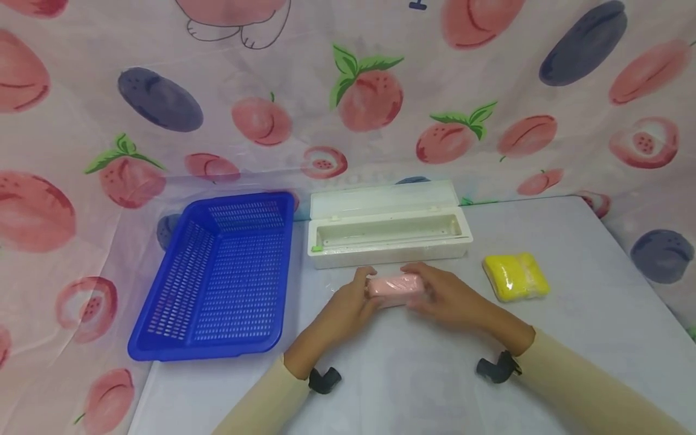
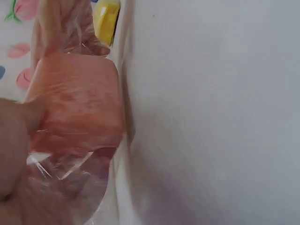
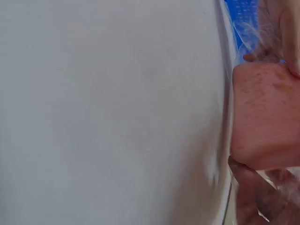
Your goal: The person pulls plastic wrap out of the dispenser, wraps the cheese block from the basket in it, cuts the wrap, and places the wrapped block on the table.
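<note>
A pink block (image 1: 396, 287) in clear plastic film lies between both hands, close over the table in front of a long white box. My left hand (image 1: 348, 305) grips its left end, thumb and fingers on opposite sides. At the other end my right hand (image 1: 454, 299) holds it the same way. In the left wrist view, loose see-through film spreads from both ends of the pink block (image 2: 77, 101) across the fingers. The right wrist view shows the block (image 3: 267, 117) cut off by the frame edge, with fingers at each end.
Behind the hands stands the white box (image 1: 391, 249), lid (image 1: 383, 200) raised, with a small green piece (image 1: 317, 248) on its front rim. A blue plastic basket (image 1: 283, 284) is at left. To the right lies a yellow film-wrapped bundle (image 1: 515, 277). Fruit-print cloth (image 1: 304, 78) hangs behind the table.
</note>
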`<action>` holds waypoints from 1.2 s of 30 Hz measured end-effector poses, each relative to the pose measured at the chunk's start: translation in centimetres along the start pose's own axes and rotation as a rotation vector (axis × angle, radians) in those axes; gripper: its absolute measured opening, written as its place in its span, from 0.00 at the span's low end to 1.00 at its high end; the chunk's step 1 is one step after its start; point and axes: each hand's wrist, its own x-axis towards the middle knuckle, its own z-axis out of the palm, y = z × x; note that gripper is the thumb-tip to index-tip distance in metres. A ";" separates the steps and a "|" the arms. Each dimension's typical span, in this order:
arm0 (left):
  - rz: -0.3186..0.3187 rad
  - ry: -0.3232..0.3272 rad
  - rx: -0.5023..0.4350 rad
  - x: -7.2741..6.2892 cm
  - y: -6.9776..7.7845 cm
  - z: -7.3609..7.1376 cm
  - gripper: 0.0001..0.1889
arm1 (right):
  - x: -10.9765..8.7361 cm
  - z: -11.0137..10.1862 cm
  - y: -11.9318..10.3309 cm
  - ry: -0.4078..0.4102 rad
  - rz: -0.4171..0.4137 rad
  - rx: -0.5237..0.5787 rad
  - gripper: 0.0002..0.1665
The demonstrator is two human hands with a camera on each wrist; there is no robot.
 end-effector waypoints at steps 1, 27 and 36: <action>-0.023 0.015 -0.012 0.4 -0.1 0.1 0.26 | 0.4 0.0 0.1 0.008 0.023 0.004 0.35; -0.065 0.289 0.475 3.3 0.9 1.8 0.11 | 2.0 -0.1 -1.4 0.255 -0.187 -0.510 0.25; -0.151 0.406 0.195 1.3 0.7 1.2 0.18 | 2.8 -0.7 -2.3 0.323 -0.167 -0.580 0.21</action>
